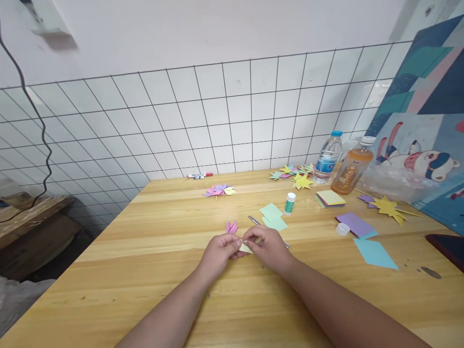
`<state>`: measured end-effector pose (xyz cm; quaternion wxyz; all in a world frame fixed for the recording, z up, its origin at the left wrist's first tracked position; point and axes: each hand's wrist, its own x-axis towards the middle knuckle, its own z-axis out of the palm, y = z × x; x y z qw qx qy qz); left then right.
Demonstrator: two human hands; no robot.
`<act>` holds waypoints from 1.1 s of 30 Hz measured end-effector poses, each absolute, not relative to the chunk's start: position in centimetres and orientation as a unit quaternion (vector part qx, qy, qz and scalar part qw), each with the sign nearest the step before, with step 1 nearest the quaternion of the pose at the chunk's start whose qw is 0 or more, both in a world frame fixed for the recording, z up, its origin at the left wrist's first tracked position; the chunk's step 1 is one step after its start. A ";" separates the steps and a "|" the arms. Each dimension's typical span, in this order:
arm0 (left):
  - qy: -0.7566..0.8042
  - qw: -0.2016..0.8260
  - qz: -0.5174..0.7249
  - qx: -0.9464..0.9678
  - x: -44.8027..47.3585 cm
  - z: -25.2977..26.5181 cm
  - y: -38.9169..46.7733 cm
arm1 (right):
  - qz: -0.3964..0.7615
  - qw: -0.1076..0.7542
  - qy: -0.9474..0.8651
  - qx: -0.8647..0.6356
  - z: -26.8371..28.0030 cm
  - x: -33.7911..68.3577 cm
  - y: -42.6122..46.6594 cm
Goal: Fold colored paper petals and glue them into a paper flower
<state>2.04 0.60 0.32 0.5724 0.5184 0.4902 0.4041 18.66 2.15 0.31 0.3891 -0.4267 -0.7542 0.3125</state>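
Between my two hands is a small folded piece of pale yellow paper (246,248), held a little above the wooden table. My left hand (224,250) grips its left side between thumb and fingers. The thumb and fingertips of my right hand (267,245) pinch its upper edge. Fingers cover much of the paper. Just beyond my left hand lies a pink folded paper piece (231,227). A utility knife (254,220) lies partly hidden behind my right hand, close to light green paper squares (274,218).
A glue stick (289,204) stands behind the green squares, its likely cap (342,229) on the right near purple (357,224) and blue paper (376,253). Paper stars (302,181), a water bottle (327,157), an orange drink (352,166) and markers (200,176) line the back.
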 end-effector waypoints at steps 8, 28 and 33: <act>0.478 0.608 0.393 0.497 1.5 0.5 0.9 | 0.267 0.379 -0.802 -0.377 0.5 19.3 2.0; 0.523 0.448 0.400 0.605 2.6 0.0 0.2 | 0.447 0.375 -0.679 -0.445 -0.4 18.9 2.8; 0.528 0.452 0.390 0.604 2.6 0.1 0.1 | 0.454 0.373 -0.674 -0.448 -0.2 18.8 2.7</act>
